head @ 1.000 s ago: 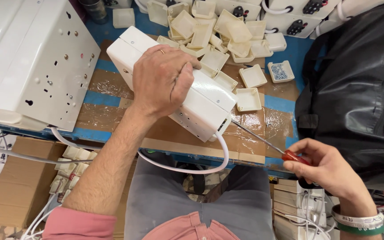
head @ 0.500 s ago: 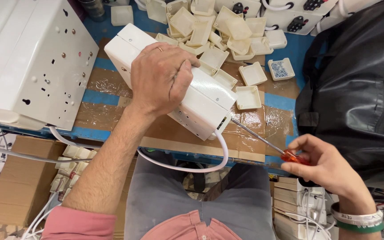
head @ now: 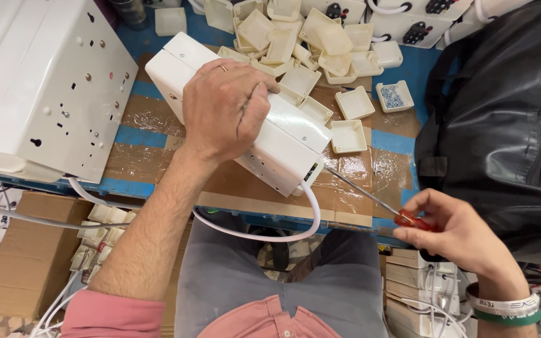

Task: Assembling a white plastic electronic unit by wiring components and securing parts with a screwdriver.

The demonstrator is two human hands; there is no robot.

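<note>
A long white plastic box lies at the frame's centre on the taped blue table, its long axis running from upper left to lower right. The left hand is clamped over its top. A red-handled screwdriver points up-left, tip at the box's lower right end, pinched in the right hand at lower right. Small white covers are heaped above.

Bright, even light; sharp; glare on tape.
</note>
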